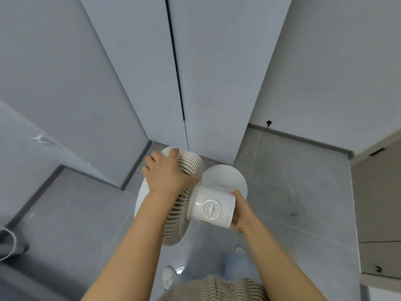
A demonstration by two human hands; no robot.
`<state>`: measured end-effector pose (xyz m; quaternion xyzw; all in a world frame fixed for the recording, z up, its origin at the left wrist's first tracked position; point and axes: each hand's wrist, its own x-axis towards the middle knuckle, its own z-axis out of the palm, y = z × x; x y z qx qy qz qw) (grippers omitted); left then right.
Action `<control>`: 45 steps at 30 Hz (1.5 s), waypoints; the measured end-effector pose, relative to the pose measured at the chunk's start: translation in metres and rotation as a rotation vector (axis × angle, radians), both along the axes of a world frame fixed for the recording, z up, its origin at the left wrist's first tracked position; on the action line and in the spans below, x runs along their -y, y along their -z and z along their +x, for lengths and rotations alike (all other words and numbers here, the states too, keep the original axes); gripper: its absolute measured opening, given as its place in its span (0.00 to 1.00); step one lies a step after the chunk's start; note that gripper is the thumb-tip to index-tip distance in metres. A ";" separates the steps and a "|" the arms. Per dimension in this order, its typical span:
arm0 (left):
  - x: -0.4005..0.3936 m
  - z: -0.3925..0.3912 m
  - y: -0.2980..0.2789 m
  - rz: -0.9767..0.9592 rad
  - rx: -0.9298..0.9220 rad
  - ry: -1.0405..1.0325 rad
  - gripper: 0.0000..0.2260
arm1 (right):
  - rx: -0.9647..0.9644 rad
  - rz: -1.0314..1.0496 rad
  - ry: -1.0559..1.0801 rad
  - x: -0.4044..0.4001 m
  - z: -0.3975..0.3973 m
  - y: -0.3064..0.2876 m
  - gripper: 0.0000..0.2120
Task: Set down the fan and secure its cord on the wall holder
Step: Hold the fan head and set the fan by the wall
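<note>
A white electric fan [208, 205] hangs in the air above the grey tiled floor, close to a wall corner. Its ribbed cage faces left and its round base [225, 179] points away from me. A dial sits on the motor housing [211, 208], facing up at me. My left hand [167, 172] grips the top of the cage. My right hand [240, 211] holds the right side of the motor housing. No cord and no wall holder are visible to me.
Grey wall panels with a dark vertical seam [176, 68] rise ahead. A small dark knob [269, 122] sticks out low on the right wall. A beige cabinet [377, 213] stands at the right. My feet [237, 255] are below the fan.
</note>
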<state>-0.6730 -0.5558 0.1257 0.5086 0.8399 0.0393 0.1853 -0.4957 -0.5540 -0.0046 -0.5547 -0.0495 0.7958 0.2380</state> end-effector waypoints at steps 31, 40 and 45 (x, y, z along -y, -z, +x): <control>0.062 -0.439 0.026 -0.140 0.000 -0.323 0.40 | 0.110 -0.164 -0.461 0.026 -0.447 0.022 0.22; 0.075 -0.553 0.043 -0.161 0.034 -0.382 0.40 | 0.077 -0.200 -0.490 0.025 -0.562 0.036 0.18; 0.093 -0.644 0.064 -0.172 0.091 -0.329 0.40 | 0.074 -0.223 -0.392 0.050 -0.647 0.040 0.19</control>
